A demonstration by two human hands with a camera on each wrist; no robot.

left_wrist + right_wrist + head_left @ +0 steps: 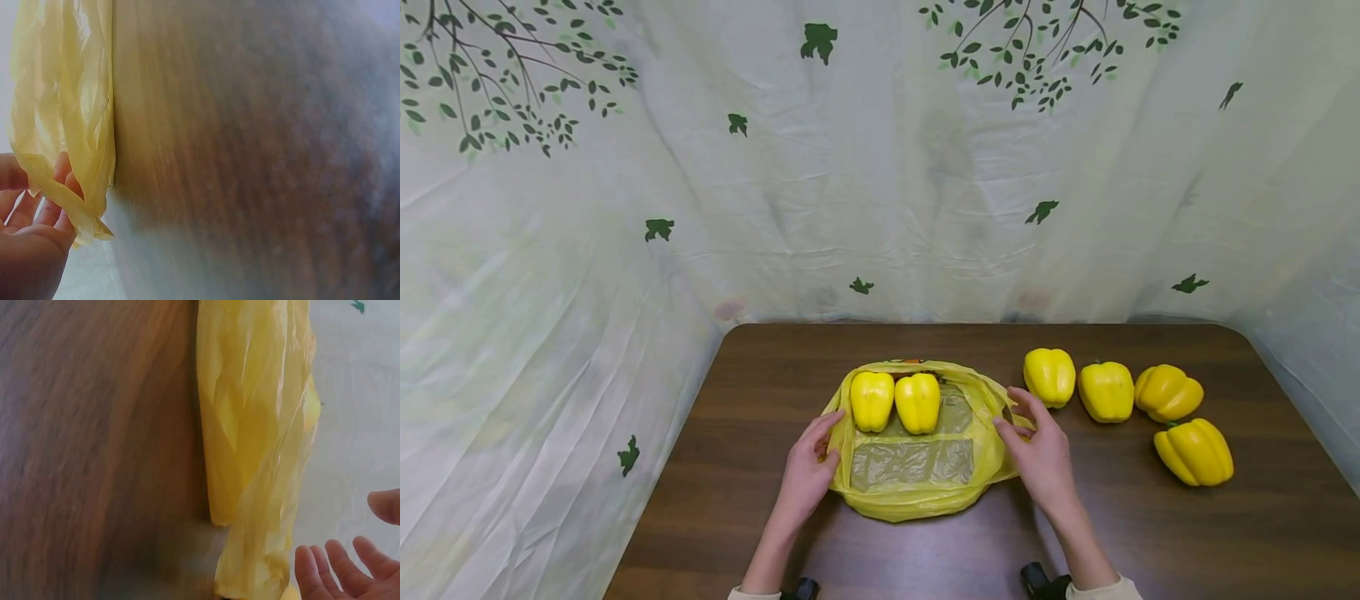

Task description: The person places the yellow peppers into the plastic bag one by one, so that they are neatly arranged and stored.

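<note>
A yellow plastic bag [917, 504] lies on the table with its mouth spread wide. Two yellow bell peppers [872, 402] sit side by side at its back left, inside the rim. At the bag's left edge is my left hand [808, 467], thumb and fingers apart; the left wrist view shows a strip of the bag [65, 197] lying across its loosely bent fingers. My right hand [1041, 450] is at the right edge, its fingers spread. In the right wrist view those fingers [340, 569] stand beside the bag without gripping it.
Several more yellow bell peppers [1107, 392] lie on the brown wooden table [760, 367], right of the bag. A pale curtain [880, 183] printed with leaves and branches hangs behind and beside the table.
</note>
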